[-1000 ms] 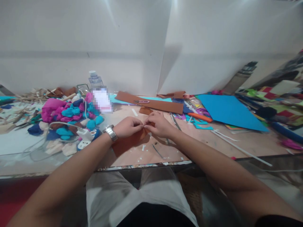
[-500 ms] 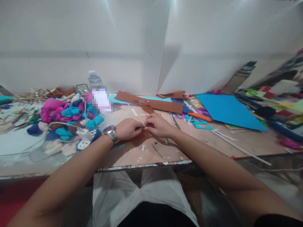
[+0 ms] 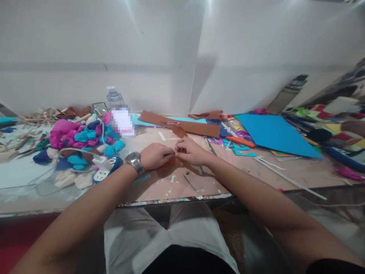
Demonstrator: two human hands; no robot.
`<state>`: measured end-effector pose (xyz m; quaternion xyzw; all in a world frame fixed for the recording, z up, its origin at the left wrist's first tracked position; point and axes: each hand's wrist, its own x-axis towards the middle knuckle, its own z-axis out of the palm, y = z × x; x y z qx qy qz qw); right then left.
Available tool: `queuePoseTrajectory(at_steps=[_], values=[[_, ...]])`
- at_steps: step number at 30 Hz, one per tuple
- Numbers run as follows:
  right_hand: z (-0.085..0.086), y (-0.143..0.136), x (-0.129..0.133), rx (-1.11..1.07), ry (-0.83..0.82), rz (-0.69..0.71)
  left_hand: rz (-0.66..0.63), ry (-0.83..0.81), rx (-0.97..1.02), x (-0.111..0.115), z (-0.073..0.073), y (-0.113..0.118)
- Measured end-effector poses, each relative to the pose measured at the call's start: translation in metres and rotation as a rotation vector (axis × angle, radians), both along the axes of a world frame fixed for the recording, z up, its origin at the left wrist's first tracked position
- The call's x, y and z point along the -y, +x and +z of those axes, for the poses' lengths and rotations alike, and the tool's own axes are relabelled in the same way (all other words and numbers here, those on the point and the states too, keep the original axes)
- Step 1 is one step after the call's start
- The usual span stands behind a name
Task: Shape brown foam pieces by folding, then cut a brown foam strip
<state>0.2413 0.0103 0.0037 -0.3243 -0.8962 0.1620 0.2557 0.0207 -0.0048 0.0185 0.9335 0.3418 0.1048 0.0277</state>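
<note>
Over the middle of the wooden table (image 3: 154, 186), my left hand (image 3: 157, 155) and my right hand (image 3: 190, 151) meet fingertip to fingertip. Both are closed in a pinch on a small piece of brown paper (image 3: 178, 131), which sticks out beyond my right fingers and shows again below them. Its exact shape between the fingers is hidden. Just behind my hands lies a long brown strip (image 3: 194, 127) with small pink-handled thread snips (image 3: 171, 123) on top. Tiny white scraps (image 3: 173, 179) are scattered nearer the front edge.
To the left are crumpled coloured paper balls (image 3: 85, 135), a power strip (image 3: 102, 175), a bright phone (image 3: 123, 121) and a water bottle (image 3: 113, 95). On the right lie a blue sheet (image 3: 276, 133), an orange cutter (image 3: 241, 142) and a thin white stick (image 3: 291, 179).
My hands stay pinched together at nearly the same spot, with only slight finger movement. The upper end of the brown paper has tilted a little.
</note>
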Motion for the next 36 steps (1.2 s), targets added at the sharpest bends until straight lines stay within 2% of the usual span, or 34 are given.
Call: queuePoseTrajectory(at_steps=[5,15,22,31,36], values=[[0.0001,-0.0011,0.0005,0.006,-0.006,-0.009,0.018,-0.032,0.073,0.0009,-0.0024,0.0009],[-0.0020,0.0032,0.0012,-0.039,0.049,-0.026,0.039,-0.209,0.227,0.0005,0.0049,-0.0025],[-0.0018,0.0022,0.0015,-0.042,0.056,-0.074,0.026,-0.295,0.281,-0.0009,0.0032,-0.0053],[-0.0038,0.0003,0.0020,-0.042,0.077,-0.058,0.063,-0.292,0.350,-0.0005,0.0021,-0.0042],[-0.0047,-0.0012,0.0023,-0.007,0.041,-0.026,0.041,-0.301,0.347,0.0022,0.0031,-0.0008]])
